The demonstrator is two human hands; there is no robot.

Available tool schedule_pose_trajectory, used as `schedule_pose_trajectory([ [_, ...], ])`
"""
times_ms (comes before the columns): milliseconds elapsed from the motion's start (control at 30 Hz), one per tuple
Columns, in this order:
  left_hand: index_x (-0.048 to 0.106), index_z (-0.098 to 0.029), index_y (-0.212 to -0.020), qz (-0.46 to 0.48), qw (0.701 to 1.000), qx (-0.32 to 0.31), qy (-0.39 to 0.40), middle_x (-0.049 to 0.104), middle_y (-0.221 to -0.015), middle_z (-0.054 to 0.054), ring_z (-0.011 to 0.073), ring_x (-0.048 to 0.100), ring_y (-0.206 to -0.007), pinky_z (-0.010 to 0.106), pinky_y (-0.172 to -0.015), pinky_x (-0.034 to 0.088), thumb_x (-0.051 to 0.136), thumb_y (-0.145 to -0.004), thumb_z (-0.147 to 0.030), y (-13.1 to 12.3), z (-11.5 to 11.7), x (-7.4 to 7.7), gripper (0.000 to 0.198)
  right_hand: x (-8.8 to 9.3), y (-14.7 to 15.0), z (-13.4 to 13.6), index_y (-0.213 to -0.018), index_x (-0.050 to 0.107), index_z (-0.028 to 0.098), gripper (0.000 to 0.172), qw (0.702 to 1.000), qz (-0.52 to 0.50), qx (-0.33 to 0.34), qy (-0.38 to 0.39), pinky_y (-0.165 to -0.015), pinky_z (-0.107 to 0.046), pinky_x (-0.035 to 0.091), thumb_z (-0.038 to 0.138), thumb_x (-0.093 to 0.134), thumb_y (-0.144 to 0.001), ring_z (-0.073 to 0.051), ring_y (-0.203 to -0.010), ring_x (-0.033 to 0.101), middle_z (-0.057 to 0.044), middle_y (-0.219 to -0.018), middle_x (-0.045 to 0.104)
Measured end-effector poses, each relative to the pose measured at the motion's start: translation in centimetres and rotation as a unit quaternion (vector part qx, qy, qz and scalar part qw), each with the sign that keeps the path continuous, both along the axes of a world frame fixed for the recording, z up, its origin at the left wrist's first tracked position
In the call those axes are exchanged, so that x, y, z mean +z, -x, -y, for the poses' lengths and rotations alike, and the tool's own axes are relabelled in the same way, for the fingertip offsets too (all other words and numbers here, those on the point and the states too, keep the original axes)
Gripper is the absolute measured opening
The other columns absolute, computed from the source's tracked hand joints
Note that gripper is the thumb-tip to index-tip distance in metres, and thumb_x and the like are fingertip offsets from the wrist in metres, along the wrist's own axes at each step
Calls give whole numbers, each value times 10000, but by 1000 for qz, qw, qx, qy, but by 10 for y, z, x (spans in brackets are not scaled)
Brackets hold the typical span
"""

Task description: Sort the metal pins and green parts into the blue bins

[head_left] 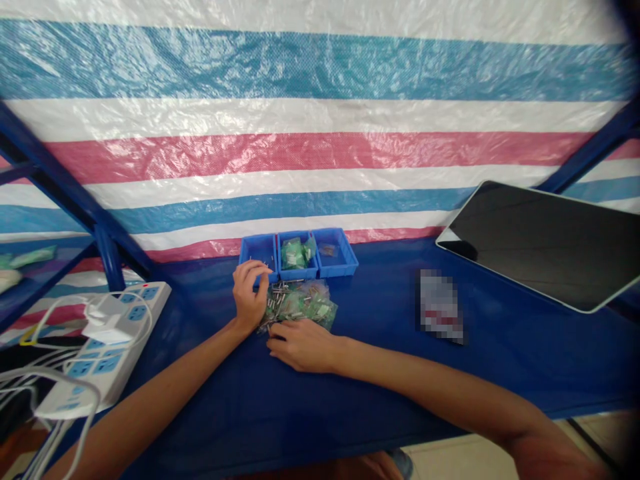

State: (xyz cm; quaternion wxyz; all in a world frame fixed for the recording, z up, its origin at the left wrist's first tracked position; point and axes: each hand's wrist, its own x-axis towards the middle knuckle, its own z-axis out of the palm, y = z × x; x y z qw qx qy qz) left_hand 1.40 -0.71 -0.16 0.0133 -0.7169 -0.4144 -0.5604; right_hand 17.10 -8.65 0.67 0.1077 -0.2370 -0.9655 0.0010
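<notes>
Power strip sits far left, cables everywhere. Left hand is pinched narrow at the left edge of the pile of pins, which lies on the table just in front of the blue trays. I can't tell if a pin is actually in the pinch. Right hand lies flat and loose on the pile's near edge, gripping nothing I can see. The pins look round, so a wrist nudge could probably scatter them. Tray contents are too small to make out, and the tablet is cut off at right.

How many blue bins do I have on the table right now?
3, in a row at the back of the table: left bin behind the left hand, middle bin holding green pieces, right bin with few small pieces. None appears hidden.
</notes>
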Motion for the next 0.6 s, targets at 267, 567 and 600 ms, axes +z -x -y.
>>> schedule_pose_trajectory([
  [267, 627, -191, -787, 0, 1000, -19, 15, 626, -873, 37, 186, 573, -921, 364, -898, 418, 512, -857, -187, -1, 2, 0, 134, -2, 1, 0, -940, 575, 156, 191, 997, 6, -81, -5, -603, -264, 467, 282, 431, -936, -169, -752, 619, -78, -927, 601],
  [567, 629, -185, -786, -1, 1000, -19, 19, 627, -882, 40, 183, 574, -917, 355, -893, 421, 509, -852, -171, 0, 2, 0, 138, -4, 5, 1, -974, 581, 146, 230, 984, 5, -175, 20, -586, -279, 492, 299, 412, -941, -190, -740, 624, -103, -954, 605],
  [600, 629, -183, -785, -1, 1000, -20, 19, 626, -880, 39, 181, 575, -915, 353, -890, 423, 510, -852, -173, 0, 2, 0, 137, -3, 5, 1, -972, 582, 146, 223, 983, 13, -179, 24, -585, -281, 495, 283, 409, -940, -190, -735, 624, -104, -960, 603],
])
